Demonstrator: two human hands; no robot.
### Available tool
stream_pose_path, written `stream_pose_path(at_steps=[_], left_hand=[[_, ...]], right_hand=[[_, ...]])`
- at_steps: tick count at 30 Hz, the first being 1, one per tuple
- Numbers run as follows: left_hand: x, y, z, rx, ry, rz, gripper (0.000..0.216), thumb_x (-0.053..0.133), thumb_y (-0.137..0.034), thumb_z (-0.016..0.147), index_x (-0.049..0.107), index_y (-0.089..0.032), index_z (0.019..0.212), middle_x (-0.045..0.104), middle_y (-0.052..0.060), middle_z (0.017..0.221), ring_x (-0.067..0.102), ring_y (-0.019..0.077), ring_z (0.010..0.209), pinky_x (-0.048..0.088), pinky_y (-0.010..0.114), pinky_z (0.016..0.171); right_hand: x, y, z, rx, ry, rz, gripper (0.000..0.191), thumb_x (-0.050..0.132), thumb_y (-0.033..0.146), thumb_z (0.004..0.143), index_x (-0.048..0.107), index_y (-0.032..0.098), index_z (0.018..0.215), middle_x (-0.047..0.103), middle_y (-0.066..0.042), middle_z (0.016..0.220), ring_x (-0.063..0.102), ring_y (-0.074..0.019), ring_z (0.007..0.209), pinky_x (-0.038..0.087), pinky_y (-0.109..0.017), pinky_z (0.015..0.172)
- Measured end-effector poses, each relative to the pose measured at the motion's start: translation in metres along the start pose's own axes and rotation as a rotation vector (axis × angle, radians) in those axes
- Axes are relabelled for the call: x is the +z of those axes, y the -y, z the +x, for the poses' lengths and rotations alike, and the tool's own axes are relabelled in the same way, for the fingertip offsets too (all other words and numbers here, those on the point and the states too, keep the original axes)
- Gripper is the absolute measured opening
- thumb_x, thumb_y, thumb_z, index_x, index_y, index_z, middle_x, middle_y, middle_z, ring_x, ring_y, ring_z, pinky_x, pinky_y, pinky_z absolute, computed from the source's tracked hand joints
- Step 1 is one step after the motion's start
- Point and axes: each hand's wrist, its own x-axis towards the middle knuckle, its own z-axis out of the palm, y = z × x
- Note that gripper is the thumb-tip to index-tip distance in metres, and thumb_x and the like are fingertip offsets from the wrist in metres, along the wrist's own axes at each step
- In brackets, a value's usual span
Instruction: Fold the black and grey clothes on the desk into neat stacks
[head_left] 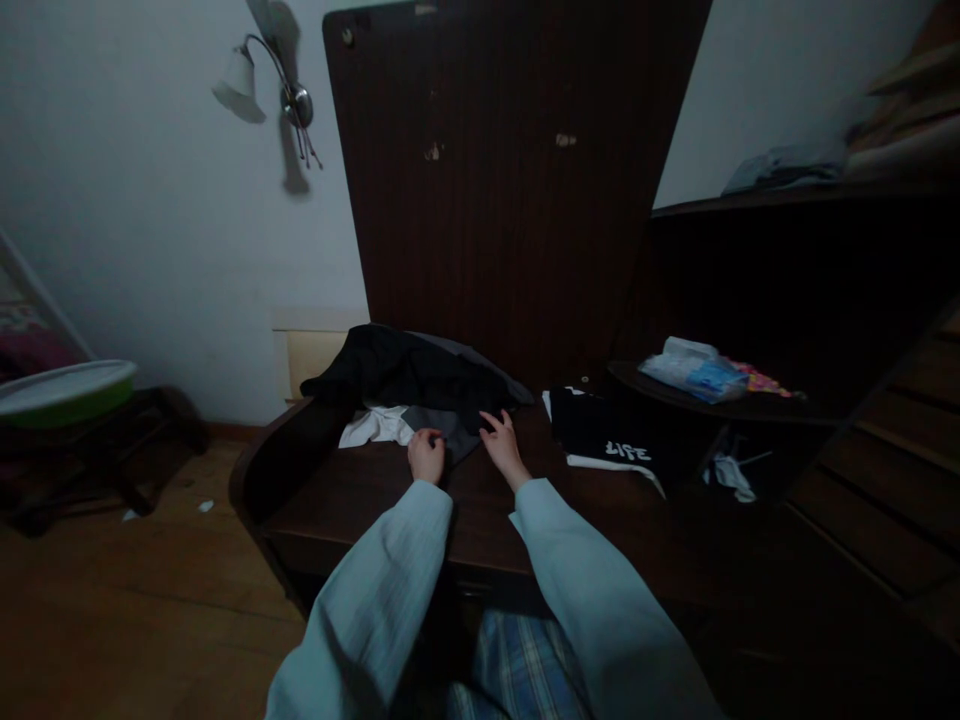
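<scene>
My left hand (427, 458) is curled, its fingers closed at the edge of a dark grey cloth (457, 432) on the brown wooden desk (337, 495). To its right my right hand (502, 447) has its fingers apart, close to the grey cloth and the lower edge of a black garment (397, 365). That black garment lies in a loose heap against the dark back panel. A crumpled white cloth (373, 427) sticks out from under the heap, left of my left hand.
Right of my hands lies a folded black garment (592, 425) with white print. Plastic packages (694, 370) sit on a rounded shelf (750, 408). At the left a green basin (67, 395) stands on a low stool. A lamp (238, 80) hangs on the wall.
</scene>
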Motion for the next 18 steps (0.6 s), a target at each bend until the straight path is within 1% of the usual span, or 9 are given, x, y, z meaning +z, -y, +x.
stream_pose_path(at_steps=[4,7,9,11,12,13,15,16,18], left_hand=[[-0.001,0.009,0.006,0.022,0.012,-0.098,0.016,0.046,-0.010,0.065,0.058,-0.018,0.070,0.060,0.004,0.084,0.055,0.0190,0.089,0.041,0.034,0.084],[-0.010,0.017,0.013,-0.006,-0.027,-0.176,0.017,0.045,-0.010,0.065,0.058,-0.018,0.073,0.060,0.004,0.084,0.057,0.0180,0.084,0.043,0.032,0.081],[-0.020,0.024,0.019,-0.059,-0.112,-0.223,0.018,0.045,-0.010,0.066,0.058,-0.018,0.076,0.060,0.004,0.083,0.057,0.0176,0.082,0.044,0.032,0.080],[-0.031,0.031,0.025,-0.149,-0.193,-0.278,0.017,0.046,-0.011,0.066,0.057,-0.018,0.076,0.060,0.003,0.081,0.057,0.0177,0.081,0.043,0.033,0.081],[-0.035,0.034,0.028,-0.208,-0.227,-0.332,0.016,0.047,-0.011,0.065,0.057,-0.018,0.075,0.060,0.003,0.080,0.057,0.0175,0.081,0.043,0.033,0.082],[-0.039,0.038,0.031,-0.271,-0.254,-0.405,0.014,0.048,-0.010,0.064,0.056,-0.018,0.073,0.060,0.002,0.079,0.057,0.0172,0.081,0.042,0.033,0.082],[-0.044,0.043,0.036,-0.383,-0.295,-0.561,0.013,0.047,-0.010,0.064,0.054,-0.018,0.072,0.059,0.002,0.080,0.058,0.0160,0.080,0.043,0.032,0.081],[-0.045,0.045,0.038,-0.428,-0.307,-0.626,0.013,0.046,-0.010,0.065,0.053,-0.017,0.073,0.059,0.003,0.079,0.058,0.0153,0.079,0.045,0.031,0.079],[-0.046,0.047,0.042,-0.494,-0.314,-0.707,0.014,0.042,-0.011,0.069,0.052,-0.016,0.078,0.059,0.004,0.078,0.060,0.0145,0.074,0.047,0.030,0.072]], right_hand=[[0.014,-0.005,0.006,0.161,0.038,0.146,0.038,0.054,0.022,0.067,0.059,0.023,0.105,0.030,-0.011,0.135,0.059,-0.0098,0.059,0.052,-0.031,0.063],[0.017,-0.006,0.008,0.189,0.052,0.242,0.037,0.055,0.029,0.067,0.058,0.020,0.103,0.035,-0.012,0.132,0.060,-0.0119,0.060,0.051,-0.029,0.055],[0.014,-0.005,0.009,0.154,0.013,0.333,0.036,0.057,0.034,0.066,0.058,0.018,0.099,0.043,-0.012,0.124,0.061,-0.0144,0.070,0.050,-0.028,0.060],[0.008,-0.002,0.008,0.120,-0.040,0.466,0.032,0.058,0.037,0.064,0.058,0.016,0.090,0.056,-0.010,0.106,0.060,-0.0154,0.078,0.049,-0.027,0.067],[0.004,0.000,0.008,0.122,-0.069,0.547,0.030,0.059,0.037,0.063,0.057,0.017,0.086,0.059,-0.008,0.095,0.059,-0.0146,0.078,0.048,-0.026,0.068],[0.001,0.002,0.007,0.142,-0.092,0.629,0.029,0.060,0.037,0.062,0.055,0.017,0.083,0.060,-0.004,0.085,0.059,-0.0129,0.074,0.047,-0.024,0.066],[-0.005,0.006,0.003,0.234,-0.105,0.772,0.030,0.064,0.033,0.058,0.052,0.019,0.081,0.057,0.002,0.070,0.053,-0.0076,0.055,0.045,-0.020,0.054],[-0.008,0.009,0.001,0.288,-0.087,0.821,0.032,0.066,0.030,0.056,0.050,0.020,0.081,0.054,0.005,0.065,0.048,-0.0049,0.047,0.041,-0.017,0.047],[-0.013,0.013,-0.005,0.358,0.018,0.866,0.034,0.069,0.026,0.052,0.050,0.020,0.080,0.052,0.007,0.060,0.037,-0.0020,0.038,0.032,-0.015,0.037]])
